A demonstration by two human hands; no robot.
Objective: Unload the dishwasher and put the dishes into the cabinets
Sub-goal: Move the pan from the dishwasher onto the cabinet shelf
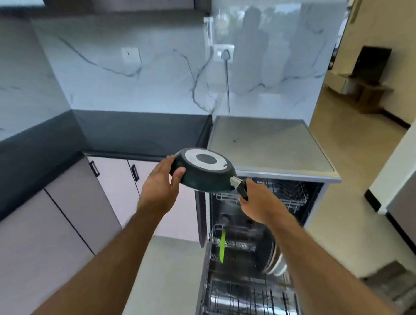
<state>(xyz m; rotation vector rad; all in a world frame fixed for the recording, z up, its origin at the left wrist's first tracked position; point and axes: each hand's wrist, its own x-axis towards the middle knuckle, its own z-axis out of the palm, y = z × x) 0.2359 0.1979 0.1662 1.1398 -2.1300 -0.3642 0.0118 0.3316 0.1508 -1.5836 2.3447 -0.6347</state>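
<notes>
I have both forearms stretched forward; my right hand (259, 201) curls round the pan handle (241, 189), my left hand (162, 183) cups the pan's (203, 170) far rim.

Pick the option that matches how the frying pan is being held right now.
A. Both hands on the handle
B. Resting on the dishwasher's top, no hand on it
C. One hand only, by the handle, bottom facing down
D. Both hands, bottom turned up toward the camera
D: the right hand grips the handle while the left hand holds the rim of the frying pan, whose ringed underside faces the camera above the open dishwasher.
</notes>
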